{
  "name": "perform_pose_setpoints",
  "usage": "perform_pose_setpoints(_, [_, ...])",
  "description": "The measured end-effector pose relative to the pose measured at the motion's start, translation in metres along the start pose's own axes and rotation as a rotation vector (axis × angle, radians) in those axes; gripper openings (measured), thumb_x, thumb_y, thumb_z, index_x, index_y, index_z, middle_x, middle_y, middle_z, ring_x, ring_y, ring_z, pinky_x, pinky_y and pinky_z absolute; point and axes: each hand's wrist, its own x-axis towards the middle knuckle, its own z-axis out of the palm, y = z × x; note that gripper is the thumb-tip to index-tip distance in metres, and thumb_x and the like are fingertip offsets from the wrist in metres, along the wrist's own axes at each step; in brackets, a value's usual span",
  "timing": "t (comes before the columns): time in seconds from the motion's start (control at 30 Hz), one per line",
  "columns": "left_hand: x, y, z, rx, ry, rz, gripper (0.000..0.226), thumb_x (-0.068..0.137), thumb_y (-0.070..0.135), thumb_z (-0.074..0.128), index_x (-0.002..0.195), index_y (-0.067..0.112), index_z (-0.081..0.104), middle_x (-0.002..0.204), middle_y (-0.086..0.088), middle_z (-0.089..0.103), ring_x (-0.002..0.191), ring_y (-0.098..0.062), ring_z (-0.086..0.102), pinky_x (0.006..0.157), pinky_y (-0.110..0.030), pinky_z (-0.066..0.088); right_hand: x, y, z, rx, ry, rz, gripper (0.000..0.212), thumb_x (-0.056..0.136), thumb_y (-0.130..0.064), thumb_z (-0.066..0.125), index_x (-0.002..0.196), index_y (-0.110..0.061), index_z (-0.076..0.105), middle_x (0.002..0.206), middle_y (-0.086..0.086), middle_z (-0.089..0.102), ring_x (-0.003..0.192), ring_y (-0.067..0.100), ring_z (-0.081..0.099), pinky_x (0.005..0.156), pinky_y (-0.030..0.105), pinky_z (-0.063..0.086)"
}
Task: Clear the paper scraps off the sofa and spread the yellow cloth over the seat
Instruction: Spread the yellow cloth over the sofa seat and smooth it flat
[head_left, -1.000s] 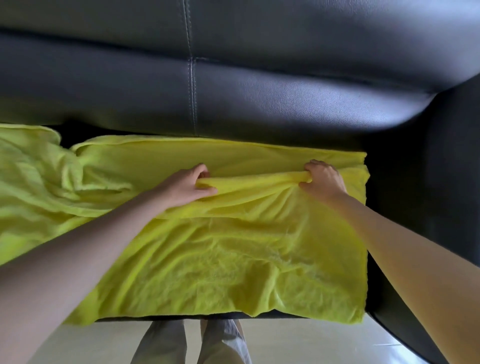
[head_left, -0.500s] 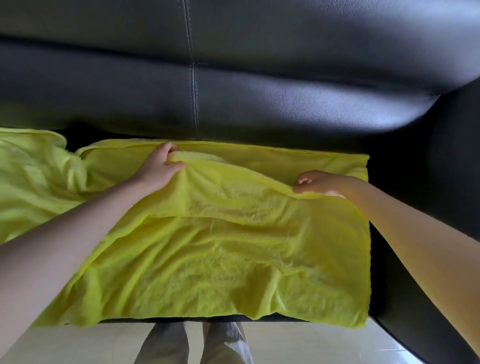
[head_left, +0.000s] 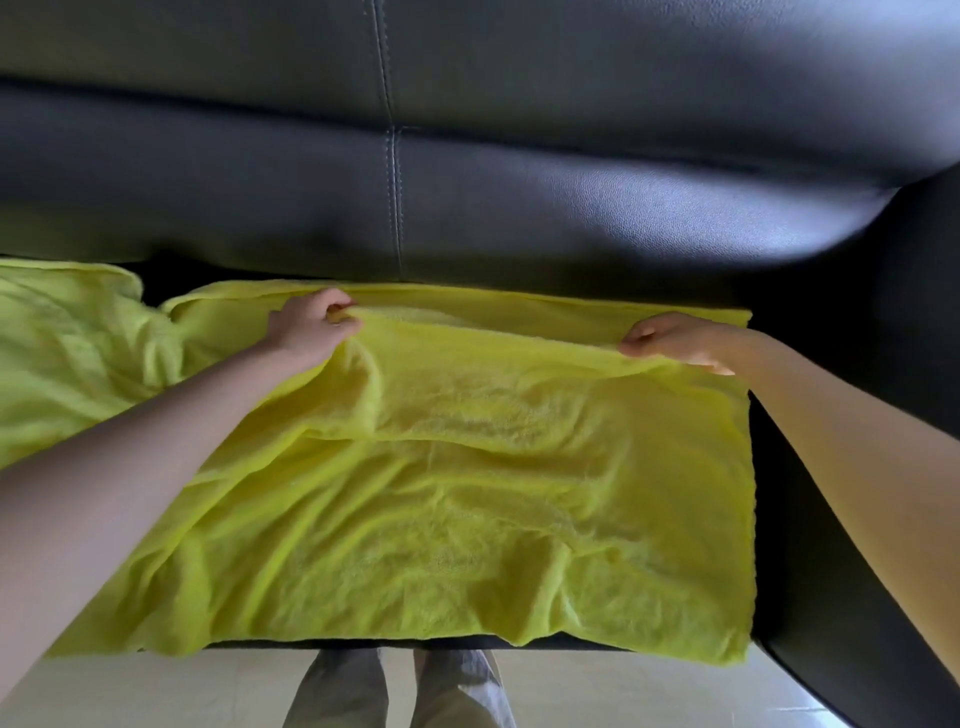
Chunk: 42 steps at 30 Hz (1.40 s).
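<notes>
A: Here's the yellow cloth (head_left: 467, 493), laid across the seat of the black sofa (head_left: 571, 208), and both hands are on it.

B: The left hand (head_left: 311, 330) is up near the back of the seat, fingers curled in, pinching a fold of the cloth close to its far edge.

A: And the right hand (head_left: 680, 343) over toward the right corner, thumb and fingers closed around the same raised ridge. The fabric between the two hands is lifted a little, a soft crest running from one hand to the other.

B: Below that crest the cloth lies rumpled, creases all over, its near edge draping over the front of the seat.

A: On the right it stops just beside the sofa's armrest (head_left: 883, 467), a dark strip of seat showing between them.

B: To the left the cloth runs on, bunched and wavy, out of frame. Far edge sits close under the backrest.

A: Down at the bottom, pale floor (head_left: 156, 691) and the person's legs (head_left: 400, 691) in light trousers, standing right at the sofa's front.
</notes>
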Motion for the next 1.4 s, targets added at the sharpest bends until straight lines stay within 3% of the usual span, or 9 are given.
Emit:
perform_pose_setpoints(0.1, [0.012,0.003,0.005,0.119,0.246,0.070,0.028,0.088,0.027,0.064,0.112,0.012,0.066,0.120,-0.017,0.057,0.111,-0.038,0.047,0.096,-0.039,0.035,0.016,-0.003,0.009,0.050,0.334,-0.040,0.037,0.070,-0.064,0.061,0.082,-0.029,0.065,0.082,-0.008,0.060,0.098,0.017,0.049,0.088,0.039,0.027])
perform_pose_setpoints(0.23, [0.013,0.024,0.023,0.119,0.421,-0.022,0.025,0.090,0.026,0.060,0.112,0.014,0.064,0.118,-0.016,0.054,0.110,-0.035,0.049,0.086,-0.040,0.040,0.023,-0.012,0.034,-0.104,0.660,0.134,0.020,0.085,-0.038,0.063,0.101,-0.026,0.069,0.113,0.002,0.055,0.124,0.027,0.035,0.101,0.042,0.021])
perform_pose_setpoints(0.4, [0.015,0.037,0.049,-0.074,0.433,-0.217,0.025,0.092,0.031,0.055,0.113,0.017,0.060,0.113,-0.009,0.066,0.106,-0.032,0.059,0.079,-0.036,0.045,0.027,-0.021,0.059,0.163,0.956,0.206,0.020,0.090,-0.027,0.057,0.104,-0.018,0.067,0.111,0.012,0.066,0.110,0.033,0.055,0.093,0.036,0.037])
perform_pose_setpoints(0.5, [0.021,0.032,0.058,-0.212,0.400,-0.318,0.026,0.092,0.032,0.054,0.112,0.017,0.058,0.111,-0.008,0.067,0.104,-0.032,0.062,0.081,-0.035,0.047,0.028,-0.033,0.066,0.353,0.954,0.198,0.023,0.092,-0.024,0.052,0.110,-0.014,0.062,0.113,0.012,0.065,0.107,0.033,0.057,0.084,0.035,0.045])
perform_pose_setpoints(0.7, [0.021,0.026,0.063,-0.399,0.480,-0.307,0.021,0.091,0.024,0.056,0.108,0.013,0.048,0.110,-0.008,0.066,0.102,-0.026,0.062,0.083,-0.031,0.043,0.039,-0.032,0.082,0.603,0.908,0.089,0.030,0.088,-0.007,0.050,0.117,-0.010,0.054,0.111,0.013,0.065,0.104,0.030,0.059,0.070,0.021,0.034])
perform_pose_setpoints(0.8, [0.009,0.030,0.067,-0.323,0.549,-0.104,0.034,0.088,0.010,0.057,0.119,0.004,0.045,0.125,-0.013,0.049,0.111,-0.028,0.052,0.085,-0.028,0.039,0.036,-0.029,0.099,0.549,0.867,0.024,0.053,0.083,-0.001,0.048,0.134,-0.013,0.042,0.129,0.009,0.057,0.116,0.028,0.053,0.083,0.026,0.039])
perform_pose_setpoints(0.93, [-0.008,0.030,0.083,-0.070,0.426,0.011,0.057,0.081,0.003,0.055,0.134,0.007,0.035,0.144,-0.015,0.030,0.131,-0.034,0.032,0.107,-0.039,0.032,0.020,-0.013,0.110,0.328,0.994,0.005,0.069,0.079,0.003,0.045,0.145,-0.015,0.032,0.139,0.011,0.048,0.124,0.031,0.045,0.099,0.042,0.042])
perform_pose_setpoints(1.17, [-0.046,0.066,0.117,0.236,0.219,0.296,0.069,0.092,0.034,0.052,0.150,0.011,0.020,0.160,-0.010,0.001,0.148,-0.028,-0.003,0.120,-0.042,0.007,-0.009,0.046,0.081,0.140,1.063,0.090,0.036,0.088,-0.002,0.044,0.122,-0.006,0.056,0.126,0.017,0.052,0.119,0.035,0.044,0.096,0.042,0.035])
perform_pose_setpoints(1.4, [-0.053,0.124,0.170,0.507,-0.130,0.458,0.106,0.079,0.076,0.040,0.149,0.024,-0.022,0.154,-0.012,-0.031,0.140,-0.033,-0.031,0.111,-0.052,-0.017,-0.013,0.101,0.019,-0.272,0.858,0.027,0.034,0.090,-0.003,0.048,0.122,-0.007,0.059,0.123,0.016,0.055,0.116,0.035,0.045,0.093,0.044,0.041])
